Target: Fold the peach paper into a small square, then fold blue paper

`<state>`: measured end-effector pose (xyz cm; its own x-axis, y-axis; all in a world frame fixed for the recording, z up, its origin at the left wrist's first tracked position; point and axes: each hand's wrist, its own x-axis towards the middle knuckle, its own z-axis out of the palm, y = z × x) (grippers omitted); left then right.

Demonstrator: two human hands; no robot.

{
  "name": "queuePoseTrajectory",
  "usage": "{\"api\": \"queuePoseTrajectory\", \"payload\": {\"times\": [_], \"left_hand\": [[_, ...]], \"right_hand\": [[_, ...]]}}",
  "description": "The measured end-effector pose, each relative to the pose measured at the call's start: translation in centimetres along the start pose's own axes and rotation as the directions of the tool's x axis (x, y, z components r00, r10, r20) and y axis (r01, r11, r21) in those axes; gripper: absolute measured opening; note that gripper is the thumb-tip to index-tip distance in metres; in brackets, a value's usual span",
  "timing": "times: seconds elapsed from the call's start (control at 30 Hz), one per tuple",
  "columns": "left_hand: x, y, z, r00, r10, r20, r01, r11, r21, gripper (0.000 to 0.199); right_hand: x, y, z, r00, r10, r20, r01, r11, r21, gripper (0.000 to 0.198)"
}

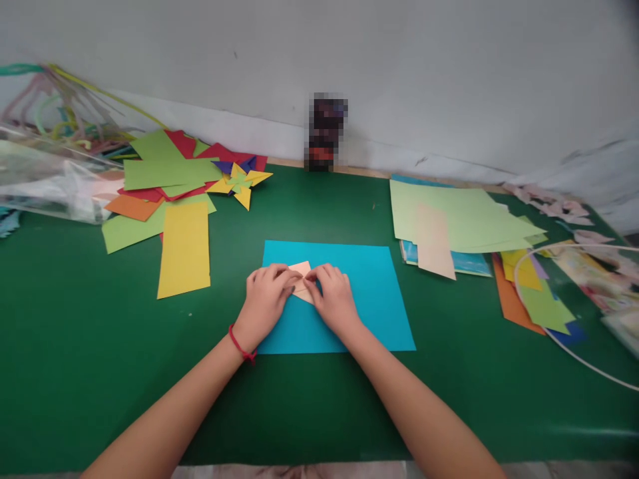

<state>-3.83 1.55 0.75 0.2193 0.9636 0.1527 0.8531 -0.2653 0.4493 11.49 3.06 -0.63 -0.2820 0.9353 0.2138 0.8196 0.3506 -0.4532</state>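
A small piece of peach paper [301,268], with fold lines across it, lies over a blue sheet [372,299] on the green table. My left hand [267,296] is closed on its left side, thumb and fingers pinched at the paper. From the right, my right hand [333,296] pinches the same paper near its middle. The fingertips of both hands almost meet and cover part of the paper. A red string bracelet [241,346] circles my left wrist.
Left are a yellow sheet [184,249], green sheets [170,174] and a folded paper star [240,181]. Pale green sheets [449,213] and a peach strip [434,239] lie right, near a white hoop [574,349]. A blurred dark object [327,130] stands by the wall.
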Motion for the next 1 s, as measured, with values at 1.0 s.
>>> {"api": "queuePoseTrajectory", "payload": {"times": [1.0], "left_hand": [[2.8, -1.8, -0.7, 0.981, 0.008, 0.191, 0.004, 0.998, -0.064, 0.014]], "right_hand": [[2.8, 1.6, -1.9, 0.947, 0.112, 0.3, -0.221, 0.908, 0.357, 0.004]]}}
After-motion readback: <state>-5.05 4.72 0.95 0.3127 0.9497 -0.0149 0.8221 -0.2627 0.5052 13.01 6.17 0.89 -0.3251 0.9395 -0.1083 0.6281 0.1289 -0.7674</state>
